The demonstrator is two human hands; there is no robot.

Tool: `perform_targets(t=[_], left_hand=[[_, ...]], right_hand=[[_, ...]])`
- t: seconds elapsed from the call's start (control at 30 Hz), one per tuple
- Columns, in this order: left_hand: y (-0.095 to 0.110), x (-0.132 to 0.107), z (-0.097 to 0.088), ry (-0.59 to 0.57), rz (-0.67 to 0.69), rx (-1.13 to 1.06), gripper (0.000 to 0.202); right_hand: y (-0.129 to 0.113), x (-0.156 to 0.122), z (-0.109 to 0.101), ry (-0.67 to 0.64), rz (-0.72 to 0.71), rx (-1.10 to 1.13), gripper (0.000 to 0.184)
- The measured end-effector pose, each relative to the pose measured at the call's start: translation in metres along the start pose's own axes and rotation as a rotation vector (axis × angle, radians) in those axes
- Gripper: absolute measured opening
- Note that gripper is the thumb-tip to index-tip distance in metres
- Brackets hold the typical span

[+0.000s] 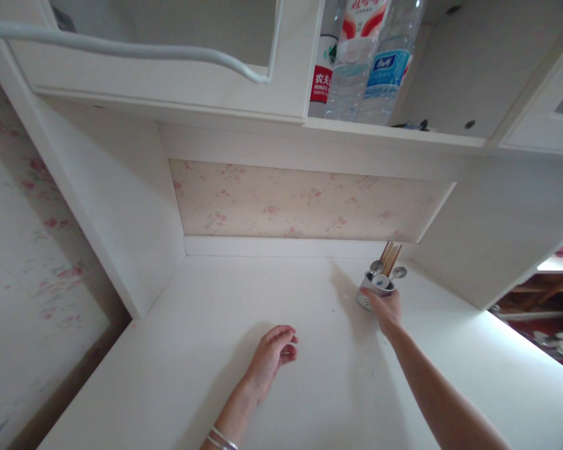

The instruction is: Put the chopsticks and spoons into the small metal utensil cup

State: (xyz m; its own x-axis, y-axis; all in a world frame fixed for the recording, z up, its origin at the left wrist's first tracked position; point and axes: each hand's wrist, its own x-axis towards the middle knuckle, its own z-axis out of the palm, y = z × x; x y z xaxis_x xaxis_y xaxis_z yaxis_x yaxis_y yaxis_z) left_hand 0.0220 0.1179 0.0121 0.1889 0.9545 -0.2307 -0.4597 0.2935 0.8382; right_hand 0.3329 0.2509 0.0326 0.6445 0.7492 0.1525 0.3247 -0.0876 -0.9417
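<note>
My right hand (383, 307) grips a metal utensil holder (365, 294) near the back right of the white desktop. Chopsticks (391, 257) and several metal spoons (398, 272) stick up out of it. Part of the holder is hidden behind my fingers. Whether it rests on the surface or is slightly lifted, I cannot tell. My left hand (276, 356) hovers over the middle of the desktop with loosely curled fingers, a bracelet on the wrist, and nothing in it.
Above hangs a white cabinet (178, 94); plastic bottles (356, 69) stand in its open section. A white cable (122, 45) crosses the upper left. Side panels (117, 187) bound the desktop (244, 294). Shelves with metal items (560, 340) show at far right.
</note>
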Motion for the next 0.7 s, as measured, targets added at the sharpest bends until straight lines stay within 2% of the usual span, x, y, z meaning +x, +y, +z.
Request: perform_targets(t=[0.1, 0.2, 0.33, 0.47, 0.6, 0.7], left_hand=[[0.003, 0.000, 0.000, 0.005, 0.018, -0.025, 0.027], [0.008, 0.000, -0.002, 0.036, 0.075, -0.136, 0.029], [0.021, -0.002, -0.008, 0.091, 0.109, -0.396, 0.032], [0.034, -0.006, -0.018, 0.081, 0.167, -0.584, 0.039], [0.042, -0.010, -0.025, 0.099, 0.180, -0.675, 0.046], [0.045, -0.010, -0.026, 0.155, 0.174, -0.705, 0.045]], right_hand=[[-0.012, -0.022, 0.005, -0.041, 0.009, -0.016, 0.073], [-0.025, -0.066, 0.007, -0.200, -0.014, 0.019, 0.064], [-0.049, -0.147, -0.003, -0.644, -0.004, 0.136, 0.056], [-0.071, -0.214, -0.011, -0.947, 0.048, 0.196, 0.049], [-0.077, -0.244, -0.009, -1.159, 0.084, 0.156, 0.042], [-0.077, -0.249, -0.004, -1.214, 0.071, 0.093, 0.038]])
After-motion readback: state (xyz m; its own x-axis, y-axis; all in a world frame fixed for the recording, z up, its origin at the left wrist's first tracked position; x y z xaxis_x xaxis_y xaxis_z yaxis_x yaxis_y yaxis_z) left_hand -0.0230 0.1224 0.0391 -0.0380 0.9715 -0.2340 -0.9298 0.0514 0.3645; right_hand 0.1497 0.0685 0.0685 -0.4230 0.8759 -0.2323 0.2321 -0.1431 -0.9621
